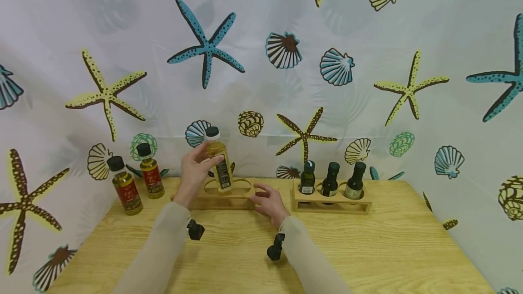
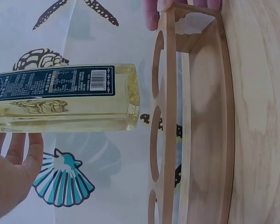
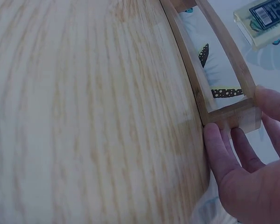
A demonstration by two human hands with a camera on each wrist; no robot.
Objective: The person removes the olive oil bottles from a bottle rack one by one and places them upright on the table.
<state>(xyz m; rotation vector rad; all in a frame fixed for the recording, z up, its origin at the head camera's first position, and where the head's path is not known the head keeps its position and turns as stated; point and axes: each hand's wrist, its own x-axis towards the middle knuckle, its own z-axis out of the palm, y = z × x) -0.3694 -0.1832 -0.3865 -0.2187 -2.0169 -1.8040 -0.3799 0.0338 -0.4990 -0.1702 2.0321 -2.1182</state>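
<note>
My left hand (image 1: 195, 169) holds a clear bottle of pale yellow oil (image 1: 222, 170) with a dark cap and dark label. In the left wrist view the oil bottle's base (image 2: 133, 98) is apart from the holes of a wooden bottle rack (image 2: 168, 140). My right hand (image 1: 269, 201) grips the right end of this rack, thumb at its top bar and fingers against the end panel (image 3: 231, 114). The rack's visible round holes hold nothing.
Two oil bottles with red labels (image 1: 127, 192) (image 1: 153, 178) stand on the table (image 1: 229, 248) at the left. A second wooden rack (image 1: 333, 206) at the right holds three dark bottles (image 1: 331, 180). A patterned curtain (image 1: 261, 90) hangs behind.
</note>
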